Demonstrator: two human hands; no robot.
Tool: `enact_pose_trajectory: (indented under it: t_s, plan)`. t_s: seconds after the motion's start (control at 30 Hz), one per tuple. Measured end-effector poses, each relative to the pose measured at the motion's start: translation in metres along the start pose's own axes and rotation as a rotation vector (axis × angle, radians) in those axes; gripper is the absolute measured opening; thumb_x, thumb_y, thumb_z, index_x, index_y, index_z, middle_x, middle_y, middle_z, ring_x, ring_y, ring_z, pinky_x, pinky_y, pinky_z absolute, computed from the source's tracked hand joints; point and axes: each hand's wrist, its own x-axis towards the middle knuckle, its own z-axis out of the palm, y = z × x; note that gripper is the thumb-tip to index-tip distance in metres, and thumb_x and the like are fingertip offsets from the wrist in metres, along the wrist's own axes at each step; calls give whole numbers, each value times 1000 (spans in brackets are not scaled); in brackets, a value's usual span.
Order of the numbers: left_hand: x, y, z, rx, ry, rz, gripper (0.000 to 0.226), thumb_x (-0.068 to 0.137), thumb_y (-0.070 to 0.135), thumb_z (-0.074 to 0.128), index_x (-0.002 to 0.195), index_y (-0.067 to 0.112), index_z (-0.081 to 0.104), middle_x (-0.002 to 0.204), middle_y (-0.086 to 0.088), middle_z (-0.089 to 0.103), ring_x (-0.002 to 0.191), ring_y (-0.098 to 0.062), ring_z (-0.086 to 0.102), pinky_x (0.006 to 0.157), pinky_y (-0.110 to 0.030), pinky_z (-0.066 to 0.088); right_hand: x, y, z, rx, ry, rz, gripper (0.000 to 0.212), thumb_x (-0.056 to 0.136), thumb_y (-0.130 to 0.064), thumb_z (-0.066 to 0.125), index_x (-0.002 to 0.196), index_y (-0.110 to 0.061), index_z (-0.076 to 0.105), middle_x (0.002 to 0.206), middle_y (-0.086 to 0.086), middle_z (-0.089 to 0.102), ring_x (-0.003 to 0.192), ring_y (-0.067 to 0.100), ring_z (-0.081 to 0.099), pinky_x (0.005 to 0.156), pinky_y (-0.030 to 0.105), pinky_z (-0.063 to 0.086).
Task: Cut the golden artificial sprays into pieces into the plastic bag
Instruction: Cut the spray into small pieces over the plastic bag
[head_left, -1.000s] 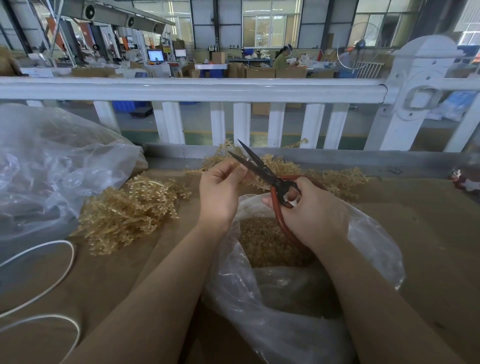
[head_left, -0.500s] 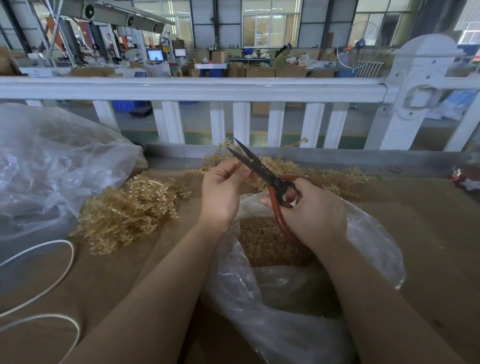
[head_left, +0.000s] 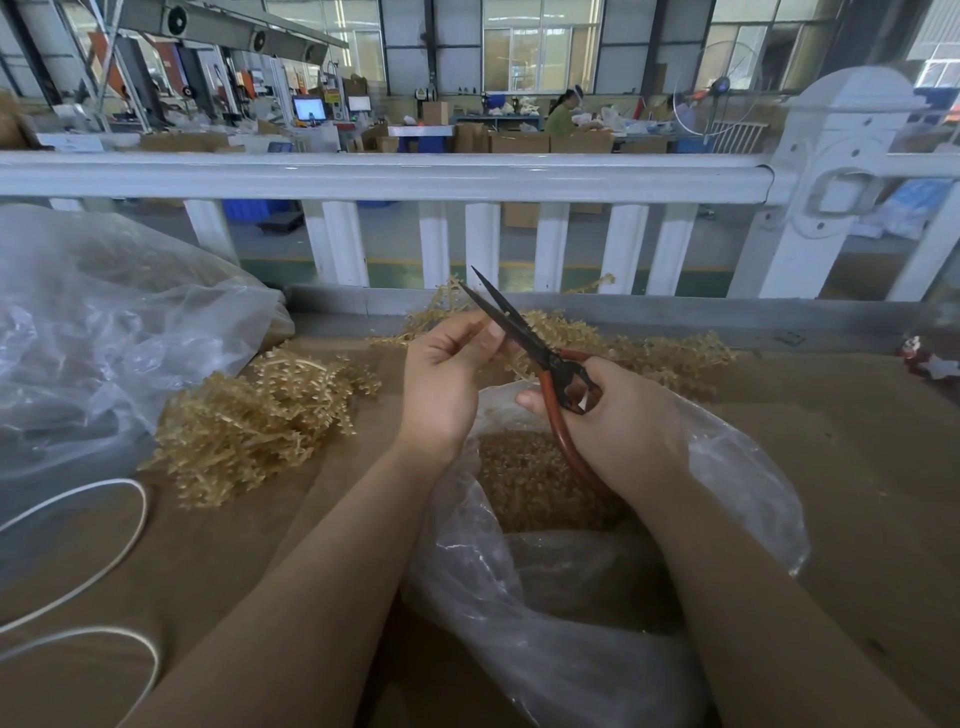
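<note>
My right hand (head_left: 621, 423) grips red-handled scissors (head_left: 530, 343), their dark blades parted and pointing up and left. My left hand (head_left: 444, 376) pinches a thin golden spray stem (head_left: 514, 364) right at the blades, above the mouth of the clear plastic bag (head_left: 727, 467). Cut golden pieces (head_left: 524, 478) lie inside the bag. A heap of uncut golden sprays (head_left: 254, 421) sits on the brown table to the left, and more sprays (head_left: 670, 353) lie behind my hands.
A large crumpled clear bag (head_left: 104, 338) fills the left side. White cord loops (head_left: 93, 551) lie at the near left. A white railing (head_left: 389, 176) runs along the table's far edge. A small red-and-white object (head_left: 927, 361) rests at the far right.
The scissors and both hands have shifted very slightly up; the blades stay parted at the stem. Nothing else has moved.
</note>
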Motion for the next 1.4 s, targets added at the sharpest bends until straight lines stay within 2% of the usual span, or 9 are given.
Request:
enact_pose_trajectory:
  t_s: [0.3, 0.47, 0.57, 0.67, 0.8, 0.9, 1.03, 1.2, 1.4]
  plan:
    - [-2, 2, 0, 20, 2, 1, 18, 96, -1, 55, 94, 6, 71, 80, -4, 67, 71, -9, 59, 74, -25, 50, 0, -3, -3, -48, 21, 2, 73, 56, -104, 26, 91, -45, 50, 71, -31, 50, 71, -2, 49, 56, 16, 34]
    - [-3, 4, 1, 7, 12, -25, 16, 96, 1, 57, 96, 3, 72, 75, -2, 69, 71, -11, 62, 71, -22, 52, 0, -2, -2, -14, 35, 1, 76, 57, -103, 33, 96, -42, 57, 78, -28, 56, 76, 1, 54, 60, 18, 40]
    - [-3, 7, 2, -2, 54, -81, 16, 96, 5, 59, 96, 2, 74, 75, -4, 73, 69, -11, 66, 65, -20, 52, 0, -3, -2, 10, 31, 1, 78, 56, -103, 36, 97, -41, 61, 80, -27, 58, 75, -1, 55, 59, 14, 37]
    - [-2, 12, 1, -62, 134, -184, 18, 97, 12, 60, 89, 7, 75, 75, -7, 74, 61, -14, 66, 54, -23, 50, -2, -5, -3, 54, 36, 5, 68, 56, -103, 38, 77, -41, 55, 67, -28, 60, 63, -4, 57, 52, 13, 33]
    - [0, 17, 2, -105, 222, -258, 21, 95, 13, 61, 80, 8, 74, 67, -6, 71, 57, -17, 66, 50, -25, 49, -5, -8, -3, 119, 13, -58, 53, 59, -100, 42, 73, -50, 49, 80, -50, 53, 82, -22, 54, 53, 7, 41]
    - [1, 21, 3, -146, 300, -310, 21, 94, 12, 63, 77, 9, 74, 64, -3, 70, 55, -15, 66, 48, -23, 50, -6, -8, -4, 192, 8, -107, 56, 60, -100, 42, 74, -47, 52, 87, -39, 60, 84, -16, 57, 67, 1, 41]
    - [4, 25, -4, -194, 364, -372, 15, 94, 15, 64, 86, 7, 74, 74, -6, 74, 60, -13, 69, 49, -20, 51, -8, -6, -3, 289, 65, -131, 63, 65, -94, 50, 80, -35, 63, 71, -17, 65, 72, 1, 64, 63, 16, 50]
    - [6, 30, -4, -198, 367, -394, 13, 93, 16, 66, 86, 8, 74, 80, -6, 76, 65, -15, 71, 50, -20, 51, -5, -6, -3, 336, 192, -17, 57, 66, -90, 56, 81, -36, 65, 80, -25, 68, 77, -2, 65, 67, 17, 49]
    - [5, 33, -1, -182, 327, -375, 13, 92, 17, 66, 89, 7, 74, 81, -6, 77, 64, -12, 71, 48, -20, 50, 0, 1, -3, 270, 195, 138, 52, 68, -83, 58, 79, -33, 67, 69, -18, 65, 71, 0, 62, 60, 16, 38]
